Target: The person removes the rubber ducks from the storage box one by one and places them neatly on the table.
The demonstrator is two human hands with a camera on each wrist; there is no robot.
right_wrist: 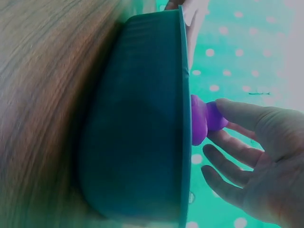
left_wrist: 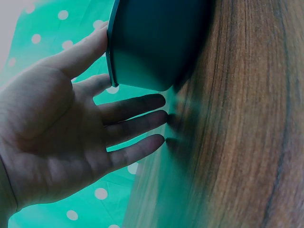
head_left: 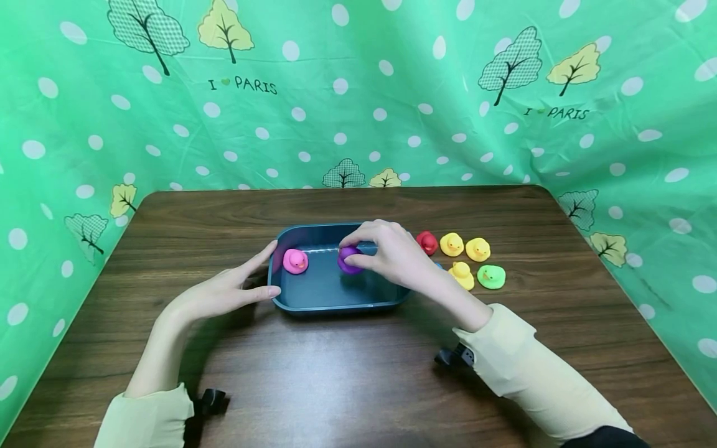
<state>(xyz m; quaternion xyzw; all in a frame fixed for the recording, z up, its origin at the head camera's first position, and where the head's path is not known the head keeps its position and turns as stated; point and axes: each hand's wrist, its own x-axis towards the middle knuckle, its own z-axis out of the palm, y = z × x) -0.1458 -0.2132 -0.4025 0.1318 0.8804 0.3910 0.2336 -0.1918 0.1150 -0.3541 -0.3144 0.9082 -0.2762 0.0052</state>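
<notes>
A purple rubber duck (head_left: 350,261) is pinched between the thumb and fingers of my right hand (head_left: 392,252). In the right wrist view, the duck (right_wrist: 207,118) shows just beyond the rim of the dark blue tray (right_wrist: 137,114), so it hangs over the tray. My left hand (head_left: 221,291) rests against the tray's left end, thumb and forefinger at the rim, the other fingers spread straight beneath in the left wrist view. Inside the tray (head_left: 319,292), a pink rubber duck (head_left: 295,261) sits upright near the left end.
Right of the tray are several more ducks: a red duck (head_left: 427,242), a green duck (head_left: 491,277) and yellow ones, such as the yellow duck (head_left: 451,244). A bit of blue shows behind my right wrist. A green dotted curtain (head_left: 358,93) surrounds the wooden table (head_left: 325,373).
</notes>
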